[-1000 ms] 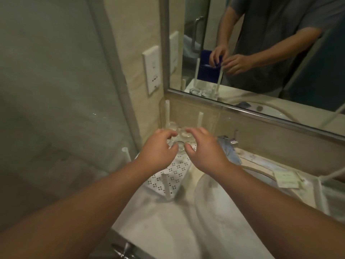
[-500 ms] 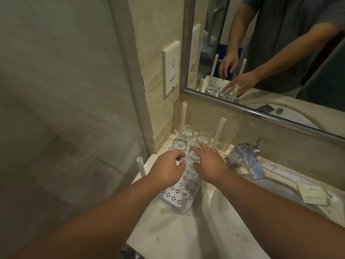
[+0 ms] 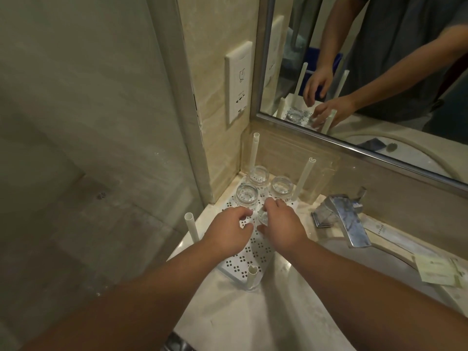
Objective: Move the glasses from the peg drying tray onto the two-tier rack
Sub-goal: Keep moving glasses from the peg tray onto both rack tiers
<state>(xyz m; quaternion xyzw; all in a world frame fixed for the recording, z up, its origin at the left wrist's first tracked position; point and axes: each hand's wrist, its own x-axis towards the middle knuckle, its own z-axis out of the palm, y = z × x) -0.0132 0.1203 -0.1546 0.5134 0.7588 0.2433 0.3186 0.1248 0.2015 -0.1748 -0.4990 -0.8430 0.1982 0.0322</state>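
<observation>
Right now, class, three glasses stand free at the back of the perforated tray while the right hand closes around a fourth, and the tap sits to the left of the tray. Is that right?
One detail is wrong. The tap sits to the right of the tray, not the left, as the head view shows. The rest holds: three glasses stand free at the back, and the right hand closes around a fourth glass.
</observation>
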